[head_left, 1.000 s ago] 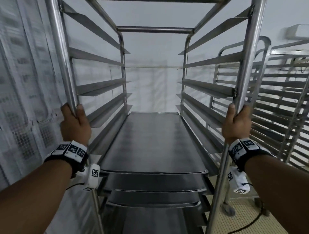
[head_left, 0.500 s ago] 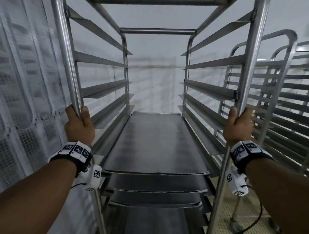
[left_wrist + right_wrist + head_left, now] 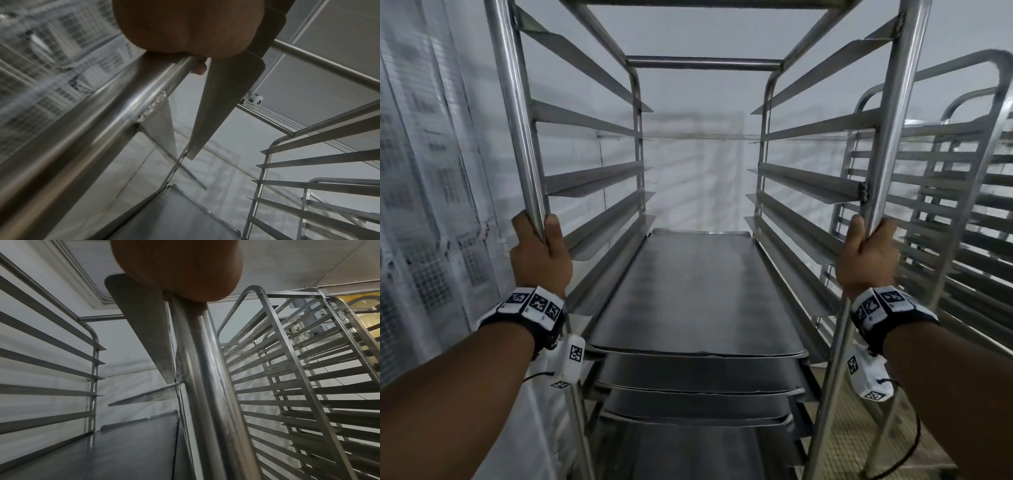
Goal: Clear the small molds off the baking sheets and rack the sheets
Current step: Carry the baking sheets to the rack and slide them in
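A tall steel tray rack [image 3: 703, 63] stands straight ahead of me. Several dark baking sheets [image 3: 695, 291] lie stacked on its lower runners, the top one bare. My left hand [image 3: 539, 255] grips the rack's front left upright [image 3: 517, 113]. My right hand [image 3: 866, 257] grips the front right upright [image 3: 893, 113]. The left wrist view looks up along the left upright [image 3: 86, 126] from under the left hand [image 3: 185, 27]. In the right wrist view the right hand [image 3: 176, 267] wraps the right upright [image 3: 207, 369], with the top sheet [image 3: 115, 447] below. No small molds are in view.
More steel racks with bare runners [image 3: 945, 192] stand close on the right. A white wall or curtain with a mesh pattern [image 3: 431, 205] runs close along the left. A pale wall [image 3: 698, 164] lies behind the rack. Tiled floor [image 3: 859, 445] shows at lower right.
Both hands keep their grip on the uprights. The neighbouring racks on the right have shifted in view and the rack looms larger, so the rack and I have moved along.
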`<move>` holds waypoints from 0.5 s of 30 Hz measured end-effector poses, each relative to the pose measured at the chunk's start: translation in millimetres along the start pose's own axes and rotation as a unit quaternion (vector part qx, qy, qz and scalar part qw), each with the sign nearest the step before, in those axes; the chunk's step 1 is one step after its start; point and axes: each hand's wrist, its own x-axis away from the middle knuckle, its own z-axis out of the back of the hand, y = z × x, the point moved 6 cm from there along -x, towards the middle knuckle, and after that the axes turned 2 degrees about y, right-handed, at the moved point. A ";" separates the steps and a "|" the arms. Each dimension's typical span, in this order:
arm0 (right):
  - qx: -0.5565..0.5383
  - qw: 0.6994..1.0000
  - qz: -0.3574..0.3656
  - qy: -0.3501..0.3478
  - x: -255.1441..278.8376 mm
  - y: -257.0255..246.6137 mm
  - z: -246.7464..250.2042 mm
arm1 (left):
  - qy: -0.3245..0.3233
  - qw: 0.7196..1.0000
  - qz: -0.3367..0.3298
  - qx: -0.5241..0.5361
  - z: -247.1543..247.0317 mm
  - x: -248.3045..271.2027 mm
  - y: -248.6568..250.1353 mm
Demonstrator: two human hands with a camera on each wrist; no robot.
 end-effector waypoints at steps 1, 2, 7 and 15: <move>-0.003 1.000 0.001 0.005 -4.1 2.0 -6.4 | -0.004 1.000 0.004 0.000 -8.8 -2.6 -2.1; -0.004 1.000 0.001 0.009 -7.4 3.6 -13.1 | -0.008 1.000 0.008 -0.001 -17.6 -6.1 -5.8; 0.004 1.000 -0.007 0.009 -25.6 16.9 -46.7 | -0.012 1.000 0.022 -0.004 -63.1 -21.3 -24.0; 0.004 1.000 -0.009 0.007 -54.7 44.4 -102.5 | -0.015 0.999 0.030 0.000 -129.9 -43.3 -50.8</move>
